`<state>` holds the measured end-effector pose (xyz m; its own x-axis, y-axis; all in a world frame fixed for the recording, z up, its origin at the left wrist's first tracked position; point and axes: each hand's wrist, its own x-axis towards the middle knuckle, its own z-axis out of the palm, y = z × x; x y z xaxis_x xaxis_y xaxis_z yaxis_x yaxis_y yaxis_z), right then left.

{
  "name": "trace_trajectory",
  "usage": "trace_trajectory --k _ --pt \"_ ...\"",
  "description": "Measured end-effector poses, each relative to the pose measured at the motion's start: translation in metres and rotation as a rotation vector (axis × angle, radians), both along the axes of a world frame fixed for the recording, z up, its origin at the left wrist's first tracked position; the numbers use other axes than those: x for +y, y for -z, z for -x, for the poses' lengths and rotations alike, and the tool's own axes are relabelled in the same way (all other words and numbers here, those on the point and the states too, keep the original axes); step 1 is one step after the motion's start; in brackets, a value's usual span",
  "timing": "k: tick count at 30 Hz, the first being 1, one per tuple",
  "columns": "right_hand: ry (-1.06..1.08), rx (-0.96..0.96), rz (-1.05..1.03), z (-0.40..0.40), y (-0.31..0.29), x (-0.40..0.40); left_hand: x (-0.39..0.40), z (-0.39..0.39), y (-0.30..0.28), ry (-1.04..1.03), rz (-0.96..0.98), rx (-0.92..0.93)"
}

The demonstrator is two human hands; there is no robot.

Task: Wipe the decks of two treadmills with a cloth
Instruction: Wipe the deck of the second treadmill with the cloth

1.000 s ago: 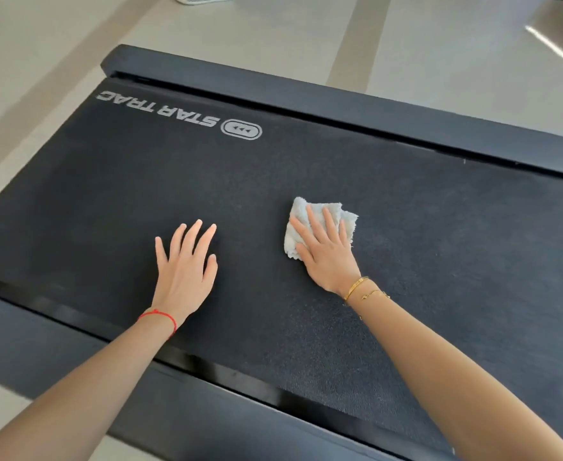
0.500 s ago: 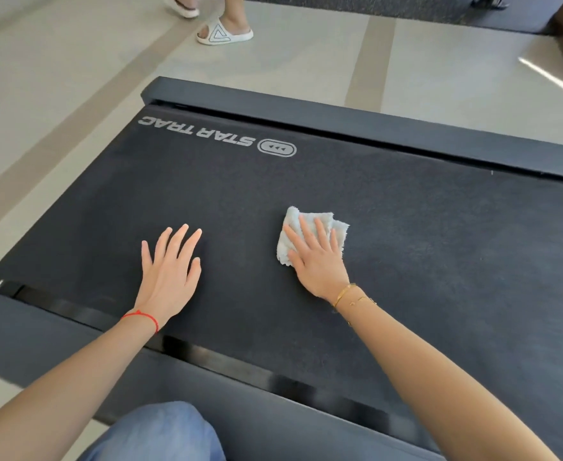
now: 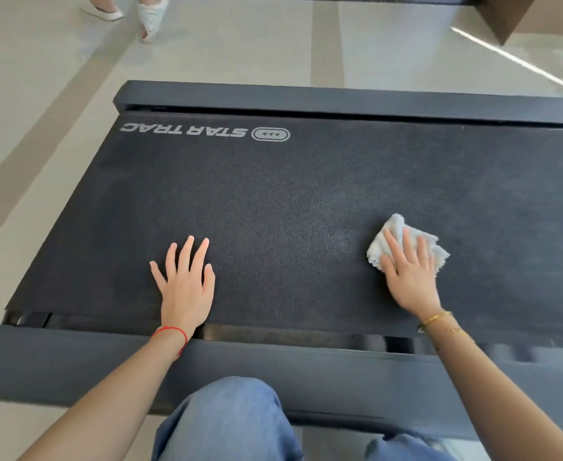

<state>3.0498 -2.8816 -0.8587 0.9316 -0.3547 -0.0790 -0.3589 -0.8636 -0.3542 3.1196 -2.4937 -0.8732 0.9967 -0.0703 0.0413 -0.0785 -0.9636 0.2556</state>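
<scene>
**While one palm braces, the other presses the cloth flat to the belt**

Because wiping needs downward pressure rather than a hold, the right hand (image 3: pixel 409 274) lies spread over the pale cloth (image 3: pixel 403 242), fingers straight and flat on top of it: a wide, pressing grip, not a pinch. The cloth is bunched, and sits at the centre right of the frame on the dark treadmill deck (image 3: pixel 290 211), with its frayed edges showing past the fingertips on the far side.

At lower centre left the left hand (image 3: pixel 185 284) rests palm-down on the bare belt, fingers fanned and holding nothing. It looks placed as a prop, taking the weight of a person leaning over the deck from the near side rail (image 3: pixel 74 361); a knee in blue denim (image 3: pixel 226 420) at the bottom of the frame fits a crouch or kneel beside the machine.

Printed lettering (image 3: pixel 183 129) sits upper left on the belt, near its end, so much of the deck to the right runs out of frame. On the pale floor (image 3: pixel 57 61) at the upper left, another person's sandalled feet (image 3: pixel 150 15) are seen, well apart from the treadmill.

Judging by position, this is mid-stroke work on one deck; how much of the task remains cannot be told.
</scene>
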Motion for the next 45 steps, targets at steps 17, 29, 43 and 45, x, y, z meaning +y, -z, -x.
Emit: trace_trajectory --k 17,29,43,45 --pt "-0.625 0.113 0.063 0.021 -0.004 0.182 0.036 -0.003 -0.009 0.165 0.003 0.079" --pt "-0.539 0.057 0.032 -0.135 0.003 0.255 0.125 -0.008 -0.007 -0.089 -0.107 -0.023" --pt "-0.822 -0.119 -0.287 -0.087 -0.007 0.306 0.138 -0.002 -0.001 -0.209 -0.073 0.033" --pt "-0.657 -0.235 -0.299 -0.084 -0.009 0.296 0.138 0.000 -0.002 -0.212 -0.057 0.029"
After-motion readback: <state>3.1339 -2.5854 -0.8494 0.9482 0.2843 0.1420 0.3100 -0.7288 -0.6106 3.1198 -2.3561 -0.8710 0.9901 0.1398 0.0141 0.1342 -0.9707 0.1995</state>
